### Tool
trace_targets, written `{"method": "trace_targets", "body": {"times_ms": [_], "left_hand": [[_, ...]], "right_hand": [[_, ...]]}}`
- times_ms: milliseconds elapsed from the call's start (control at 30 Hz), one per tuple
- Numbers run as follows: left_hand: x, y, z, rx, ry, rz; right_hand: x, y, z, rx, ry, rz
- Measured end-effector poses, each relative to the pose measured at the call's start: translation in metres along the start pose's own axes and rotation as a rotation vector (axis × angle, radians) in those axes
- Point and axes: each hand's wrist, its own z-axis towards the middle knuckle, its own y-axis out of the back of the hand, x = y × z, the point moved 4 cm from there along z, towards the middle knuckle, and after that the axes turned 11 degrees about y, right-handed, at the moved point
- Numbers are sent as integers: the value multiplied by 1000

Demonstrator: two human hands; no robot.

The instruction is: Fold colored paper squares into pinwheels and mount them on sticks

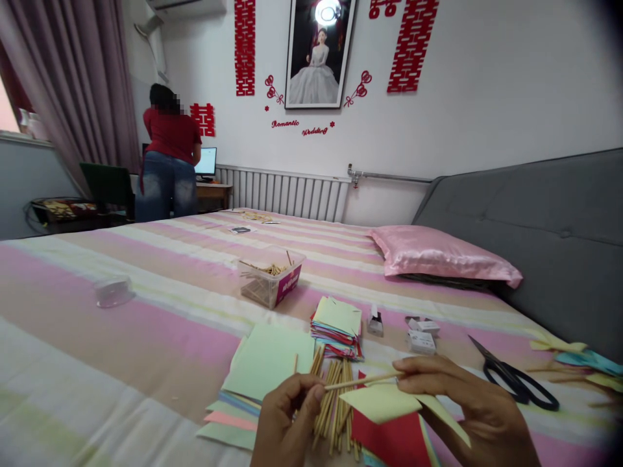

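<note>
Between thumb and forefinger, my left hand (294, 412) pinches one end of a thin wooden stick (363, 381). The stick's other end reaches the fingertips of my right hand (474, 405). That hand also grips a folded sheet of pale yellow paper (382, 403), just under the stick. Below this lie red paper squares (396, 441) and a bundle of loose wooden sticks (333, 415). A stack of larger coloured paper, with a light green sheet (270, 360) on top, lies by my left hand. Farther off is a pile of small cut paper squares (337, 314).
A clear plastic box (265, 285) of sticks stands on the striped bed (160, 324), with a clear lid (113, 292) to its left. Black scissors (518, 379), small white boxes (421, 337) and paper strips (591, 360) lie right. A person (170, 152) stands at the back.
</note>
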Motion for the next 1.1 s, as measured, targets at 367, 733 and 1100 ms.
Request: {"method": "trace_targets", "body": {"times_ms": [367,733,1100], "left_hand": [[-5,2,-4,-80,-57,-13],[-9,3,-6,-94,-126,119],[-11,2,-7,-70,-124,113]], "right_hand": [[1,1,3,-30,-27,38],[0,5,1,-95,-32,93],[-4,7,-3,-55,-49,102]]}}
